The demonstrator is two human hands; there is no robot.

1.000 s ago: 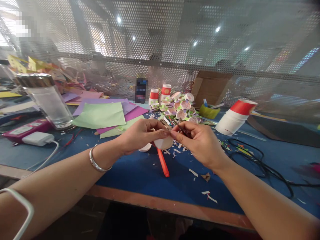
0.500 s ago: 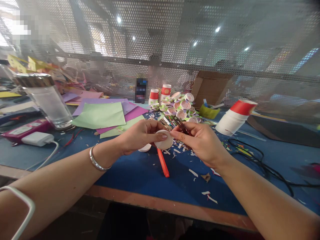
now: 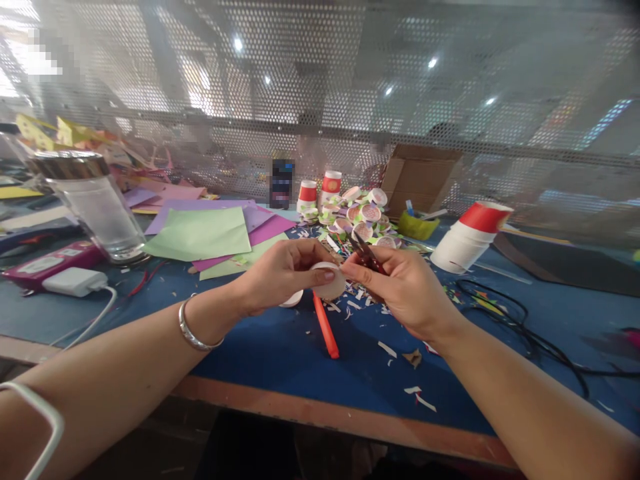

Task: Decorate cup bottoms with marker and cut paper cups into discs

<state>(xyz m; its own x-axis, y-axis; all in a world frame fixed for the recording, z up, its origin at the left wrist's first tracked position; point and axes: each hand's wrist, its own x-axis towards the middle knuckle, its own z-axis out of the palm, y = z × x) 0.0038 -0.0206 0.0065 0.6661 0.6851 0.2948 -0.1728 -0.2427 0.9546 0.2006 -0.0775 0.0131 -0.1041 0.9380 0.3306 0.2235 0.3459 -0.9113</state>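
Note:
My left hand (image 3: 273,277) pinches a round white paper cup bottom (image 3: 330,287) between thumb and fingers. Close against its right edge is my right hand (image 3: 413,287), wrapped round a pair of dark scissors (image 3: 367,252) whose pointed ends stick up and away. The thumb and forefinger of the right hand meet the disc's edge. Below the disc, an orange stick-like pen (image 3: 327,330) lies on the blue table. Another white disc (image 3: 293,299) rests partly hidden under my left hand. Behind the hands is a heap of cup bottoms with paper bits (image 3: 370,213).
Coloured paper sheets (image 3: 205,230) lie left of centre. A glass bottle (image 3: 107,207) and a white charger (image 3: 75,280) stand farther left. Stacked paper cups (image 3: 463,243) lean at right, near black cables (image 3: 520,327). White paper scraps (image 3: 387,349) litter the table.
The scissors have tilted slightly in my right hand, with their blades showing more clearly. My left hand keeps its pinch on the cup bottom.

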